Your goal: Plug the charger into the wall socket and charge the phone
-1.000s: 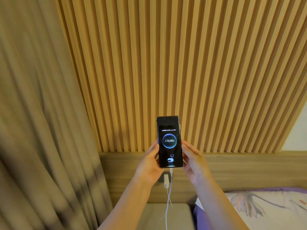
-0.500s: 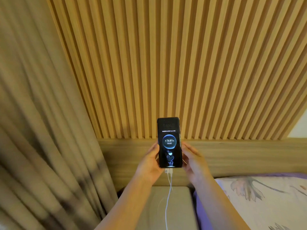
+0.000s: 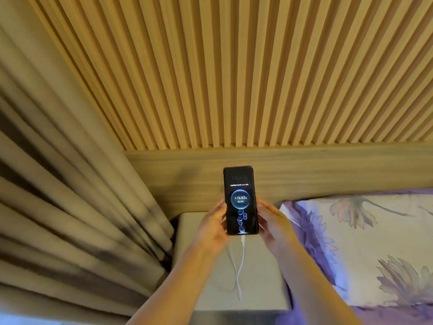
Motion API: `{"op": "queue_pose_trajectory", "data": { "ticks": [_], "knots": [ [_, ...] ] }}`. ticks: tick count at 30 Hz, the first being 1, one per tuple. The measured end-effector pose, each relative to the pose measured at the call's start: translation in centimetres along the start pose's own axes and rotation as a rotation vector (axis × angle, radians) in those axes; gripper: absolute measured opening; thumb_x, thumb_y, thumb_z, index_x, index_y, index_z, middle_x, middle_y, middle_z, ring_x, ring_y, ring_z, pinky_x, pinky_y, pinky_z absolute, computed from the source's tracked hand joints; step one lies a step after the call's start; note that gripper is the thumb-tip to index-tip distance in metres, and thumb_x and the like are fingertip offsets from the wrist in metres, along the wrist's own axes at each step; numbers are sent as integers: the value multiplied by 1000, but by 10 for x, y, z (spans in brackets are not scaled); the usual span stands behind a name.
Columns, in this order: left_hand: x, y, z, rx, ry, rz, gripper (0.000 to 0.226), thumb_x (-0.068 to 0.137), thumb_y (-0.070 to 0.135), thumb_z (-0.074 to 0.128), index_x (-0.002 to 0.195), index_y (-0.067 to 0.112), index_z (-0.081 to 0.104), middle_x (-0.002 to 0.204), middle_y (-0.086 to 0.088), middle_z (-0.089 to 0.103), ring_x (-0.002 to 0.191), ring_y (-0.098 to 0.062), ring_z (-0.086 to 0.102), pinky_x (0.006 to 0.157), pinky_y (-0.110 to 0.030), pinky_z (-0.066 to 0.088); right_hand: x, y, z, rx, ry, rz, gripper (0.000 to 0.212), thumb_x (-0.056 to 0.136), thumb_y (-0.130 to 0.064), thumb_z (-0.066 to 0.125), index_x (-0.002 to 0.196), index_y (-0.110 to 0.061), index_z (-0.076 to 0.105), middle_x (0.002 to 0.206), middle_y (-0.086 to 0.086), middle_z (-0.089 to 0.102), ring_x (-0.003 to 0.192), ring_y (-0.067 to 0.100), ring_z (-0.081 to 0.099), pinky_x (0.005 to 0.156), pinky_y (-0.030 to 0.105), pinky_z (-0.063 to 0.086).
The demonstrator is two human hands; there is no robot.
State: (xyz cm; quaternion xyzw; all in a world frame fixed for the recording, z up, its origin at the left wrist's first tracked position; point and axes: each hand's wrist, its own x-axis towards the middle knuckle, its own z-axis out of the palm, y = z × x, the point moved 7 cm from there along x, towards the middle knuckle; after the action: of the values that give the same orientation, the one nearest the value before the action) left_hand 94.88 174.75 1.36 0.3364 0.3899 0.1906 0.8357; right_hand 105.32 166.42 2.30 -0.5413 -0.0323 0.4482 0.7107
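Observation:
A black phone (image 3: pixel 240 200) stands upright between both hands, its lit screen showing a charging circle with 76.82%. My left hand (image 3: pixel 214 227) grips its left edge and my right hand (image 3: pixel 271 222) grips its right edge. A white cable (image 3: pixel 241 261) is plugged into the phone's bottom and loops down over the bedside stand. The charger brick and the wall socket are hidden behind the phone and hands.
A grey padded bedside stand (image 3: pixel 260 285) sits below the hands. Beige curtains (image 3: pixel 70 207) hang at the left. A flowered purple-edged pillow (image 3: pixel 365 240) lies at the right. A slatted wooden wall (image 3: pixel 234 78) rises above a plain wooden headboard band (image 3: pixel 328 170).
The view has tilted downward, so the stand and pillow show more. The phone stays in both hands; its reading rose from 76.80% to 76.82%. The charger brick is no longer visible.

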Motion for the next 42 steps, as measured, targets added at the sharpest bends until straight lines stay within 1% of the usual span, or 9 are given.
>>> {"op": "queue_pose_trajectory", "data": {
  "ticks": [4,9,16,23,28,31,35,39,42],
  "knots": [
    [13,-30,-13,38,56,-66,18,94,26,52,98,28,70,103,-2,71,92,-22,65,75,-35,49,9,24,-19,-33,22,53,17,91,-10,54,92,-16,70,73,-7,74,74,13,64,63,26,45],
    [33,-63,-24,79,93,-124,22,93,23,52,92,29,72,96,1,73,89,-21,65,71,-32,51,24,55,-49,-31,98,136,26,90,-10,54,113,-6,65,98,7,69,86,20,62,68,29,47],
    [61,-116,-44,81,179,-233,28,95,19,49,119,24,63,108,-3,67,92,-20,62,70,-32,49,45,98,-88,-89,189,237,21,90,0,49,88,-10,68,85,8,68,80,21,63,67,29,48],
    [94,-177,-67,74,262,-352,26,96,11,49,116,22,63,98,-2,68,89,-20,62,69,-32,49,75,150,-134,-167,280,358,30,91,4,44,85,-13,68,82,5,69,75,16,63,66,28,48],
    [127,-218,-89,131,330,-427,28,95,10,49,117,19,64,105,-5,67,95,-22,61,71,-32,47,100,190,-165,-207,353,466,39,90,11,36,79,-13,65,78,1,65,73,14,59,61,27,44],
    [144,-238,-101,173,361,-454,28,96,9,48,118,16,64,104,-6,66,94,-21,60,72,-30,46,115,210,-181,-253,361,503,42,88,14,31,92,-8,66,80,3,65,76,17,59,67,28,47],
    [169,-256,-112,227,387,-474,30,95,8,49,122,11,63,116,-13,65,98,-26,61,68,-28,48,134,229,-195,-340,357,534,48,86,16,27,104,-9,64,91,7,63,87,20,57,96,40,44],
    [187,-266,-115,301,391,-491,28,94,8,53,121,8,62,111,-14,66,92,-25,63,64,-27,49,149,240,-205,-374,348,566,47,88,15,25,110,-5,61,88,7,61,73,13,57,93,39,46],
    [200,-274,-119,356,396,-505,31,93,10,56,123,4,60,120,-18,66,100,-30,64,74,-33,53,159,247,-214,-396,345,577,45,89,15,25,103,-9,61,76,2,61,70,10,57,83,32,46]
  ]
}}
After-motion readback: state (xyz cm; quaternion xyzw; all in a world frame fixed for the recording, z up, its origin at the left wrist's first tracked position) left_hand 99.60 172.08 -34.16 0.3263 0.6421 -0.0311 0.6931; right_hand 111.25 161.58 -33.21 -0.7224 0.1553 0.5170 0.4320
